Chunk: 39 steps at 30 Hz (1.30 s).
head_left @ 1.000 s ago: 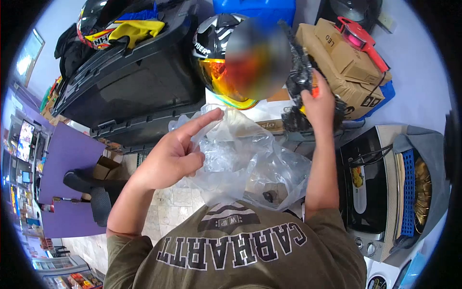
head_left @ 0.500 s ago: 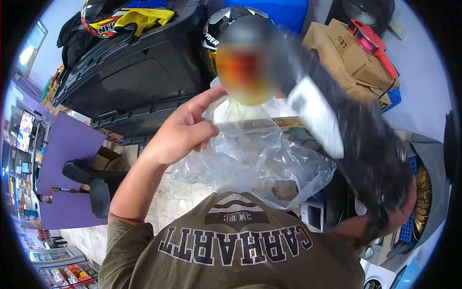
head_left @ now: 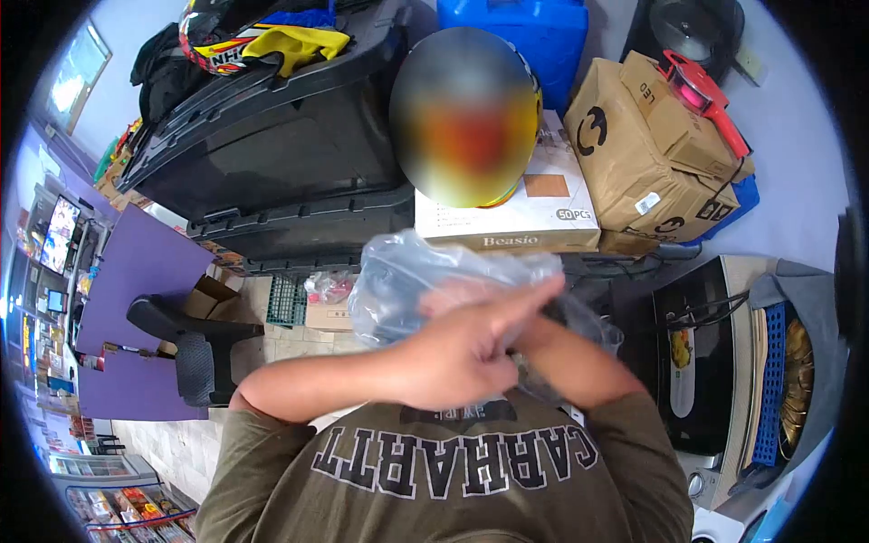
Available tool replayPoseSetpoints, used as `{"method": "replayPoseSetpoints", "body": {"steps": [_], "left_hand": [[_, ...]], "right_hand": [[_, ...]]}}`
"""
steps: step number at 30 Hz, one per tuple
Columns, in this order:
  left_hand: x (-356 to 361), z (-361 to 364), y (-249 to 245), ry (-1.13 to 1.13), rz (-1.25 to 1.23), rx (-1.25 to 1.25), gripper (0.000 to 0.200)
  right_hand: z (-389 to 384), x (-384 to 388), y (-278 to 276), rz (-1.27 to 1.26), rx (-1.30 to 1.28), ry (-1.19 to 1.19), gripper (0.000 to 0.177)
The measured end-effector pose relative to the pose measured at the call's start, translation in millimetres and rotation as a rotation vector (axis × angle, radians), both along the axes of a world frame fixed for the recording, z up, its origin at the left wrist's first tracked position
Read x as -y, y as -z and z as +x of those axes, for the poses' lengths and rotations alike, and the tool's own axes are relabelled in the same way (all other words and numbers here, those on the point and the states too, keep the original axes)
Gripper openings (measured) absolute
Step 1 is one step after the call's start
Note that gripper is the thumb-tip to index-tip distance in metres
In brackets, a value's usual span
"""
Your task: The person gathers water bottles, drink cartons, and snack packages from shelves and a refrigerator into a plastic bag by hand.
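Note:
A clear plastic bag (head_left: 385,285) hangs crumpled in front of my chest. My left hand (head_left: 471,357) crosses over the bag from the left, index finger stretched toward the upper right and the other fingers curled, seemingly on the bag's plastic. Behind that wrist my right hand (head_left: 448,297) reaches left against or inside the bag; its fingers are blurred and partly covered by plastic. My right forearm passes under my left fingers. Beyond the bag, a helmet (head_left: 529,77), mostly blurred out, sits on a white Beasio box (head_left: 453,222).
Large black storage bins (head_left: 290,149) stand at the back left, with another helmet (head_left: 213,41) and yellow cloth on top. Cardboard boxes (head_left: 620,136) are stacked back right, carrying a red reel (head_left: 697,90). A black-fronted oven (head_left: 701,353) is at the right, a dark chair (head_left: 199,353) at the left.
My left hand has moved right and down across the bag. My right hand has swung in from the far right to the bag; the dark bundle with a white patch it held is out of sight.

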State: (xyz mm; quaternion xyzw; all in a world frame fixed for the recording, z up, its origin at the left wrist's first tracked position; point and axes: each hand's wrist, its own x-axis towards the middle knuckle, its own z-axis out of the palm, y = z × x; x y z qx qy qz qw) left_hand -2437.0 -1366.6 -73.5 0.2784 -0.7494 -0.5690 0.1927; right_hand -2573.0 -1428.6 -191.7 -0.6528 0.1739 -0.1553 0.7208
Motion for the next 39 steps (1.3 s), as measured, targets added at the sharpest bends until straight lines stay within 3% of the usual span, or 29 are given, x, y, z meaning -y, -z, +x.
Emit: {"method": "replayPoseSetpoints", "body": {"steps": [6, 7, 9, 14, 16, 17, 18, 20, 21, 23, 26, 28, 30, 32, 34, 35, 38, 39], "left_hand": [[-18.6, 28.5, 6.1, -0.223, 0.156, -0.014, 0.081], [-25.7, 24.5, 22.6, -0.254, -0.092, -0.107, 0.084], [-43.7, 19.8, 15.5, -0.265, -0.011, -0.116, 0.082], [-63.2, 48.8, 17.1, -0.588, 0.119, -0.146, 0.079], [-74.8, 65.9, 38.5, -0.605, 0.048, -0.409, 0.076], [-87.7, 78.2, 30.0, -0.611, 0.222, -0.486, 0.074], [-100.3, 86.7, 29.0, -0.646, 0.215, -0.496, 0.074], [-125.5, 99.4, 28.7, -0.822, 0.067, -0.521, 0.074], [-141.5, 104.4, 20.4, -0.834, 0.060, -0.514, 0.074], [-170.9, 115.0, -1.1, -1.061, 0.169, -0.637, 0.074], [-207.1, 131.8, -7.2, -1.137, 0.115, -0.573, 0.075], [-228.2, 144.8, 2.7, -1.163, 0.084, -0.586, 0.075], [-255.2, 166.5, 10.1, -1.209, 0.096, -0.665, 0.075], [-285.1, 192.6, 11.1, -1.252, 0.118, -0.666, 0.072], [-317.2, 220.8, 8.2, -1.358, -0.137, -0.445, 0.067], [-336.5, 230.7, -2.6, -1.382, -0.061, -0.492, 0.066], [-383.2, 262.2, -6.2, -1.514, -0.056, -0.481, 0.060], [-401.9, 273.8, -1.7, -1.559, -0.040, -0.458, 0.049]], "right_hand": [[6.9, 1.5, 30.3, -0.085, -0.138, 0.096, 0.028], [5.8, 4.7, 38.8, -0.100, -0.153, 0.076, 0.028], [-16.4, 4.2, 62.5, -0.162, -0.177, 0.014, 0.028], [61.5, -14.6, 85.1, -0.383, -0.214, -0.214, 0.028], [83.7, -16.9, 91.8, -0.440, -0.226, -0.254, 0.029], [89.2, -17.0, 90.8, -0.465, -0.236, -0.249, 0.029], [99.3, -20.3, 88.3, -0.725, -0.031, -0.093, 0.033], [112.0, -29.5, 72.9, -1.431, -0.186, -0.115, 0.035], [121.3, -35.4, 63.2, -1.433, -0.171, -0.119, 0.035], [143.0, -45.2, 46.9, -1.148, 0.141, -0.215, 0.037], [169.8, -62.2, 60.6, -1.115, 0.222, -0.261, 0.038], [187.4, -81.4, 59.6, -1.188, 0.186, -0.293, 0.040], [206.0, -109.4, 33.9, -1.417, 0.115, -0.297, 0.040], [236.0, -132.7, 22.1, -1.447, 0.059, -0.308, 0.043], [269.4, -159.3, 12.3, -1.284, -0.294, -0.416, 0.051], [284.6, -174.1, -0.8, -1.246, -0.384, -0.474, 0.062], [334.6, -210.3, -10.8, -1.195, -0.246, -0.533, 0.068], [350.0, -222.0, -14.8, -1.141, -0.191, -0.580, 0.074]]}}
